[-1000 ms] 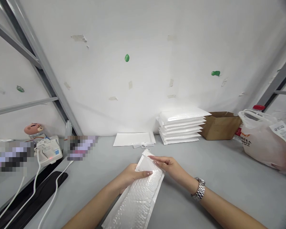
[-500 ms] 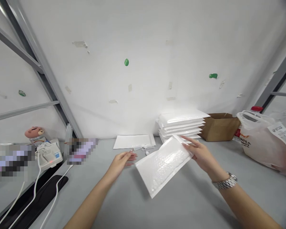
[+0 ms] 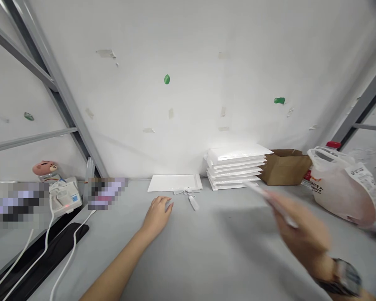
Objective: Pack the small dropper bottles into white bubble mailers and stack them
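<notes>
My right hand (image 3: 301,225), smeared by motion, grips a white bubble mailer (image 3: 269,200) that is turned nearly edge-on above the table. Over the table to the left, my left hand (image 3: 158,215) is empty; its fingers are loosely bent, with a gap between thumb and fingers. Just beyond it a flat white mailer (image 3: 172,183) lies against the wall. By that mailer's front edge is a small white tag-like piece (image 3: 193,202) on a thin cord. A stack of white bubble mailers (image 3: 236,167) stands at the back, right of the flat one.
A brown cardboard box (image 3: 285,167) stands beside the stack, and a plastic carrier bag (image 3: 341,188) is at the right. On the left are a white power strip (image 3: 65,196), cables (image 3: 47,242), a black tray-like strip (image 3: 50,259) and blurred-out devices (image 3: 108,192).
My right hand has swung the bubble mailer right and toward me, tilting it from face-on to edge-on. My left hand has moved slightly left and turned palm down. The tag-like piece shows more fully.
</notes>
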A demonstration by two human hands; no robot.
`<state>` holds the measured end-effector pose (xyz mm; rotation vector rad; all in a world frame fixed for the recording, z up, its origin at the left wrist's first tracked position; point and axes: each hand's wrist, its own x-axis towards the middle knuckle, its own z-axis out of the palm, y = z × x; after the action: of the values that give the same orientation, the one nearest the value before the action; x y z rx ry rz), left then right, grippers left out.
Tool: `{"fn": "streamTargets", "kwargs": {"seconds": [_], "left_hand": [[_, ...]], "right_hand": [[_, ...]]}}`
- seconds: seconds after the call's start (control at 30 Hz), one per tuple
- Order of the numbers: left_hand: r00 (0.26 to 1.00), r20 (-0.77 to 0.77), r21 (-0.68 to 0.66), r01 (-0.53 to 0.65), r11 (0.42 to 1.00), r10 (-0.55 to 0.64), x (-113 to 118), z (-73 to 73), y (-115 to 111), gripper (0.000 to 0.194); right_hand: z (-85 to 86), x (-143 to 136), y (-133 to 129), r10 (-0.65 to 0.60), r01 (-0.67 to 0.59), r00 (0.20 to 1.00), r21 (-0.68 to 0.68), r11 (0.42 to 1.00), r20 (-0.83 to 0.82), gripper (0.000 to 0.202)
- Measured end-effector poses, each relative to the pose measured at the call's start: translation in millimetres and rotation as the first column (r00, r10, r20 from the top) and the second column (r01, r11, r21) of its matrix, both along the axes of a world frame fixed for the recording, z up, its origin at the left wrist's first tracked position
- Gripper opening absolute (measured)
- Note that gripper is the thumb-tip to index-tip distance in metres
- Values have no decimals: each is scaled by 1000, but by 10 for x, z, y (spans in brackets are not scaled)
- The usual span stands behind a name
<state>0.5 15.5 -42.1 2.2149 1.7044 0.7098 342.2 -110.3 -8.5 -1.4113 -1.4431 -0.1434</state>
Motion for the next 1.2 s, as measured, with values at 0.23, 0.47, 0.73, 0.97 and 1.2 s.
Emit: {"fn": "streamTargets", "kwargs": {"seconds": [0.23, 0.47, 0.73, 0.97, 1.2], "left_hand": [[1000, 9, -12, 2, 1000, -2, 2, -7, -24, 36], [995, -101, 119, 36, 992, -24, 48, 49, 12, 35], [920, -339, -55, 190, 980, -197, 162, 23, 531, 64], [887, -415, -84, 183, 979, -201, 147, -75, 446, 64], [848, -515, -7, 138, 990, -122, 19, 70, 669, 49]], "right_hand": [[-411, -320, 716, 534, -429, 609, -323, 843, 586, 45], [-491, -480, 936, 406, -281, 651, -294, 914, 642, 40], [-290, -1282, 1053, 374, -197, 691, -336, 921, 619, 30], [-350, -1291, 1128, 359, -126, 673, -378, 917, 647, 29], [-359, -1056, 961, 340, -111, 705, -378, 919, 622, 32]]}}
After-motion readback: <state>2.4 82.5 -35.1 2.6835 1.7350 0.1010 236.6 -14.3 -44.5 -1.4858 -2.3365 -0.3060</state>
